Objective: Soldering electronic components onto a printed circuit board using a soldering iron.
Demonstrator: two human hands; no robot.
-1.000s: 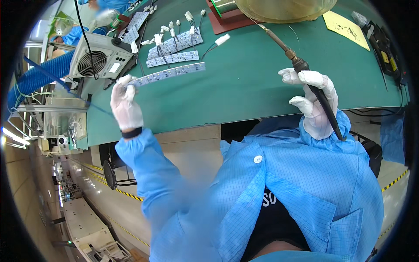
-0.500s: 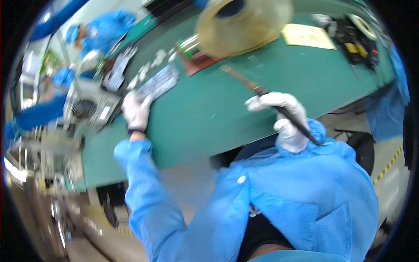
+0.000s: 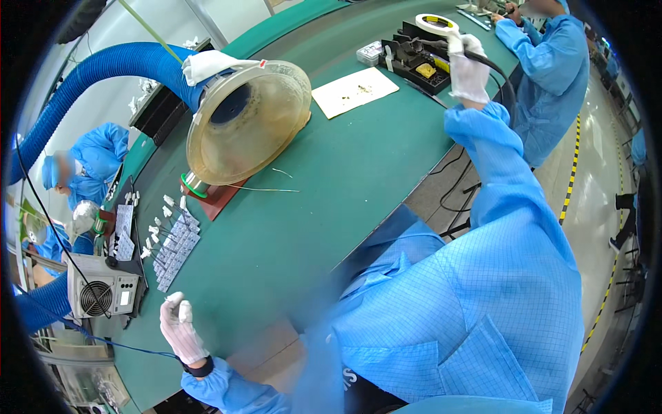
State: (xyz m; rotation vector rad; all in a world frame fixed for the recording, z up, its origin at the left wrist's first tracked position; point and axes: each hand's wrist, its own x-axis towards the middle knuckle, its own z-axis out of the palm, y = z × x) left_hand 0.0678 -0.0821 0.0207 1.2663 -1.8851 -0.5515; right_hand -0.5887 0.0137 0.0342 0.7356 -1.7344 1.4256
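Note:
My right hand (image 3: 470, 74), in a white glove, is raised at the far right by the black soldering stand (image 3: 429, 70). It is closed around the dark handle of the soldering iron (image 3: 474, 54), whose black cable loops down behind my wrist. The iron's tip is hard to make out against the stand. At the near left, my gloved left hand (image 3: 182, 326) hovers over the green mat with its fingers loosely bent and nothing visible in them. Just beyond it lies a panel of small white circuit boards (image 3: 178, 254) with wires and white connectors.
A fume hood (image 3: 293, 117) on a blue hose (image 3: 117, 58) leans over the mat. Around it are a solder spool (image 3: 195, 185) on a red-brown base, thin wire (image 3: 272, 190), yellowish paper (image 3: 353, 91) and a tape roll (image 3: 436, 25). A grey fan unit (image 3: 103, 288) stands left; a co-worker (image 3: 552, 69) is at far right.
My right hand has carried the soldering iron from above the mat's front edge to the stand. My left hand has come off the circuit board panel. The view has swung to the right.

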